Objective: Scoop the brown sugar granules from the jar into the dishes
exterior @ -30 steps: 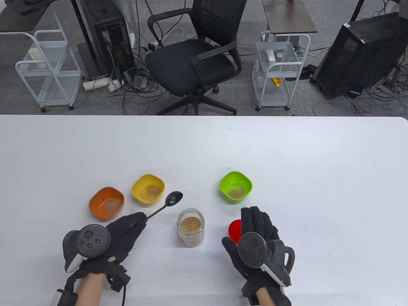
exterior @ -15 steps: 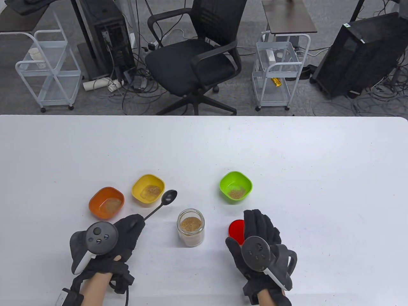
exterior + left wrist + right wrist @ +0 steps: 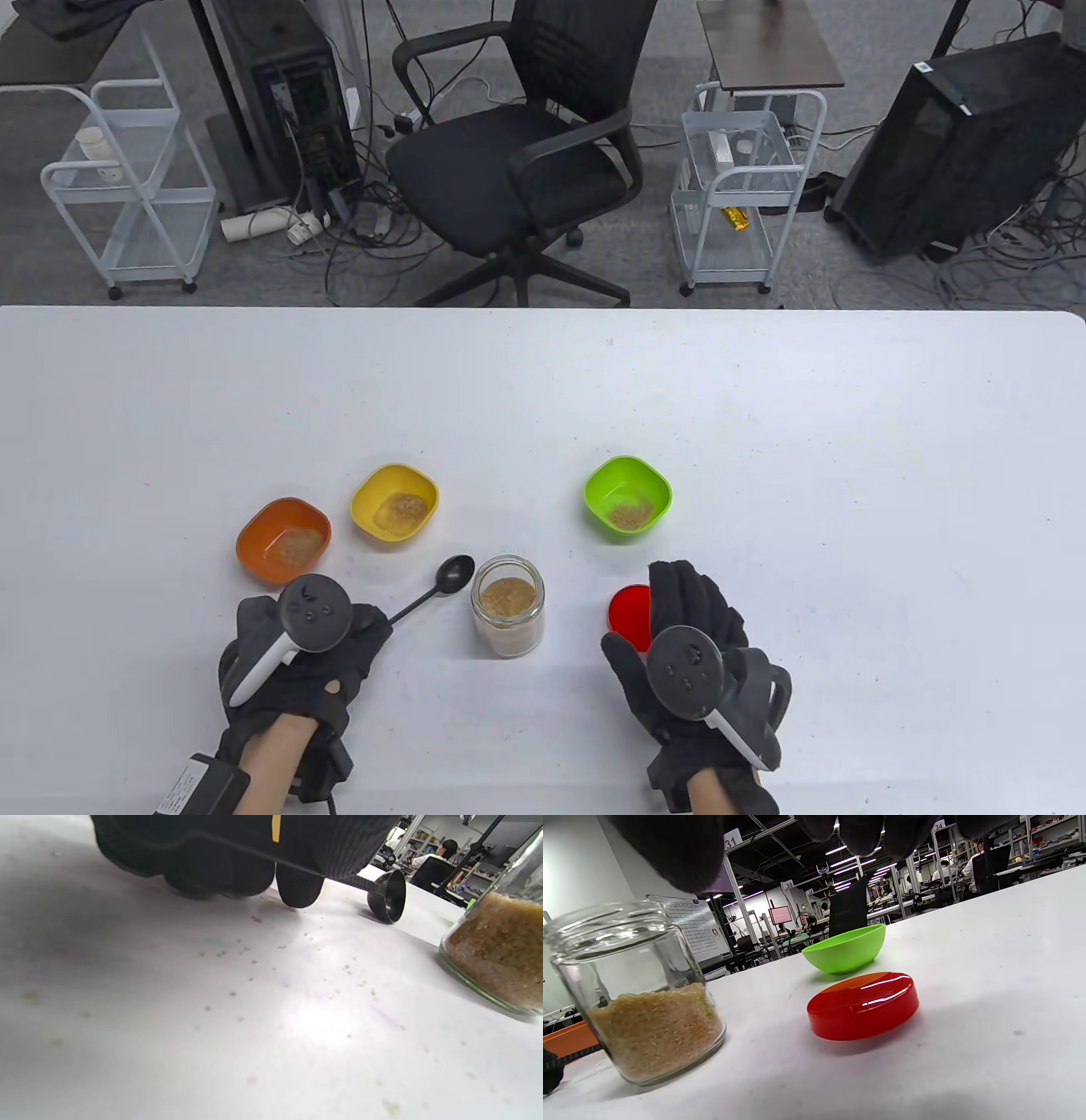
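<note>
An open glass jar [image 3: 507, 604] of brown sugar stands on the white table. My left hand [image 3: 373, 626] holds the handle of a black spoon [image 3: 454, 575]. The spoon's empty bowl rests on the table just left of the jar, as the left wrist view [image 3: 387, 895] shows. My right hand [image 3: 691, 607] is open, its fingers spread over the jar's red lid [image 3: 626, 609], which lies flat on the table. The orange dish [image 3: 284, 543], yellow dish [image 3: 394, 505] and green dish [image 3: 628, 497] each hold some sugar.
Loose sugar grains lie scattered on the table [image 3: 254, 993] near my left hand. The right wrist view shows the jar [image 3: 636, 993], the lid [image 3: 863, 1005] and the green dish [image 3: 845, 948] in a row. An office chair and carts stand beyond the far edge.
My left hand has drawn back toward me and turned, bringing the spoon down from beside the yellow dish until its bowl rests beside the jar. My right hand has hardly moved.
</note>
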The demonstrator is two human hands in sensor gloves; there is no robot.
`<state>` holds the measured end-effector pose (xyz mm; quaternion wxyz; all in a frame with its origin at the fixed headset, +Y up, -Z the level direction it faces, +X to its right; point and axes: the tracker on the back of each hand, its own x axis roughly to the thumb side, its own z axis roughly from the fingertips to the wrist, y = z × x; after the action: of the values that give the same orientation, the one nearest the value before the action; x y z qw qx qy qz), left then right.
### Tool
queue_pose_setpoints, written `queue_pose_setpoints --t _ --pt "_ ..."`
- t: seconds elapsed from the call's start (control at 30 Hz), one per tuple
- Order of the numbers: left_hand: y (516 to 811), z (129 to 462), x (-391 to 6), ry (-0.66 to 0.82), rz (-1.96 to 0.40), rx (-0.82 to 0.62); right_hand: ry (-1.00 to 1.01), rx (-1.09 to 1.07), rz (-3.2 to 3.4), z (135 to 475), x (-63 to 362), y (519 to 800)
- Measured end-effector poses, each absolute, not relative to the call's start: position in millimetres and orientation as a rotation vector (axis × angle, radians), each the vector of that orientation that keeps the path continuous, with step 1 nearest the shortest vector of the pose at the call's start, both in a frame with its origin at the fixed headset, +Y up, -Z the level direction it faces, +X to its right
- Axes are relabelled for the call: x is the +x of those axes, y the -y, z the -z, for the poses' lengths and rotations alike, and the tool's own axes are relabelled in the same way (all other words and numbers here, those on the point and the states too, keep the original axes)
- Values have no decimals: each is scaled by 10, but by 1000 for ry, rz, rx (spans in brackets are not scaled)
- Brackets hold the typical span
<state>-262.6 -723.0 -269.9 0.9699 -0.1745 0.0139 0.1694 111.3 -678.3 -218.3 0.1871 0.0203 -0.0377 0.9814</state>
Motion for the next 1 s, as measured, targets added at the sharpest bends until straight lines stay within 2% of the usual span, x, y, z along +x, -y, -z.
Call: queue_pose_setpoints --t 0.47,0.57,0.63,0.73,1.0 --pt "7230 2678 -2499 -11 -167 -276 78 49 -2747 2194 1143 6788" --pt "7167 2625 -2442 156 -278 -251 79 47 -2739 2200 1151 6786" --pt "7173 2610 -2363 326 -406 -332 80 48 -2735 2206 1153 6786" --pt "7182 2622 -2245 392 -571 -388 78 47 -2734 2209 1155 6785" --pt "7168 2833 -1849 445 -765 -499 79 42 -2723 2215 1172 6786"
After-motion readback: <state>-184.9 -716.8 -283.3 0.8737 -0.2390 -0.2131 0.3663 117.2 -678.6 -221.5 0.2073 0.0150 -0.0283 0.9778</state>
